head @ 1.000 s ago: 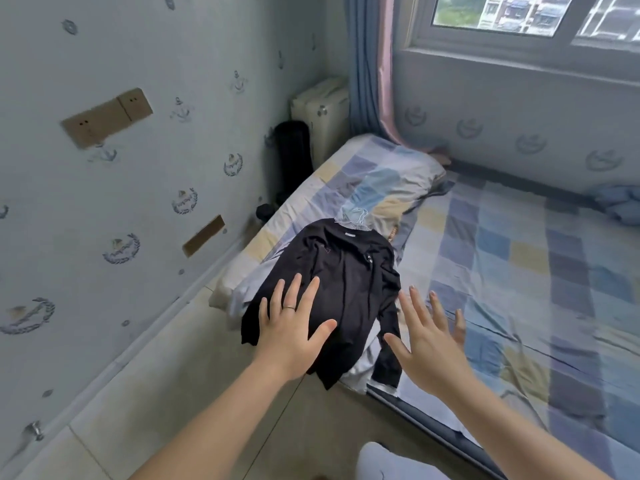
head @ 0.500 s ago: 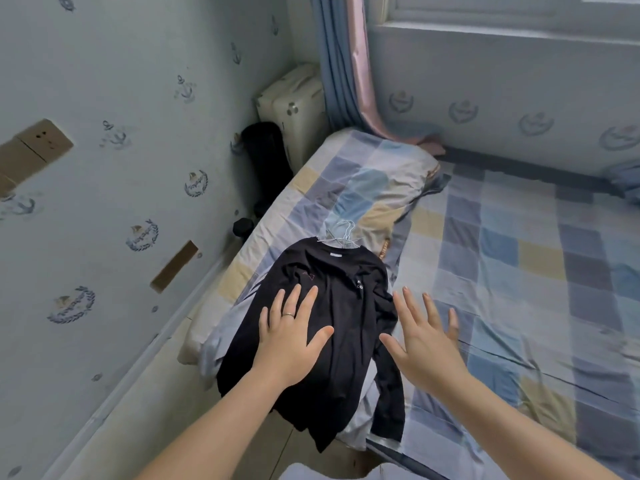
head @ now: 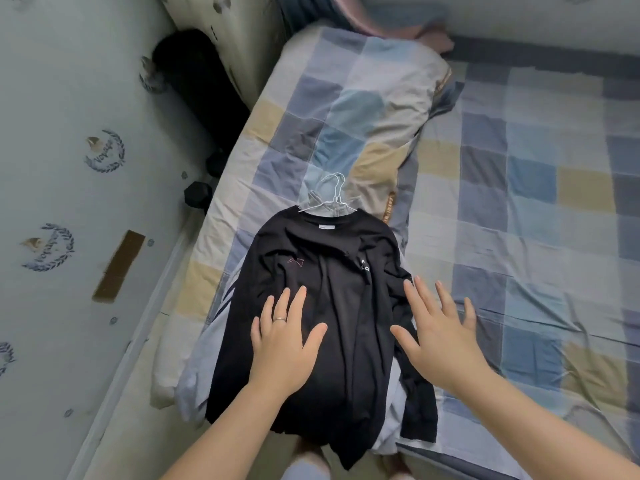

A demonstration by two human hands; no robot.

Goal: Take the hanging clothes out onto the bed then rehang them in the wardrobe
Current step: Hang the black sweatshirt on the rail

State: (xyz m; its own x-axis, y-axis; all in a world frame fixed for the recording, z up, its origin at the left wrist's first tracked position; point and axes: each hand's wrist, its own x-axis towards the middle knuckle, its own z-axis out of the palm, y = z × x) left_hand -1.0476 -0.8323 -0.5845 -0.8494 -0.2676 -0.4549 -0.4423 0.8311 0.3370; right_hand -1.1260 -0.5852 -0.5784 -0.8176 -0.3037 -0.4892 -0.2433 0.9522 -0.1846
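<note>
both flat hands [head: 287, 344] over black shirt [head: 332, 306]

Soft, even, rather dim light. Sharp around the left hand [head: 282, 344] and right hand [head: 440, 341]; smeared blur far beyond them; edges bow.

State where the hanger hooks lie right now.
In the head view, the hanger hooks sit mid-frame, sticking out of the collar of the black top and resting on the near end of the checked pillow.
</note>
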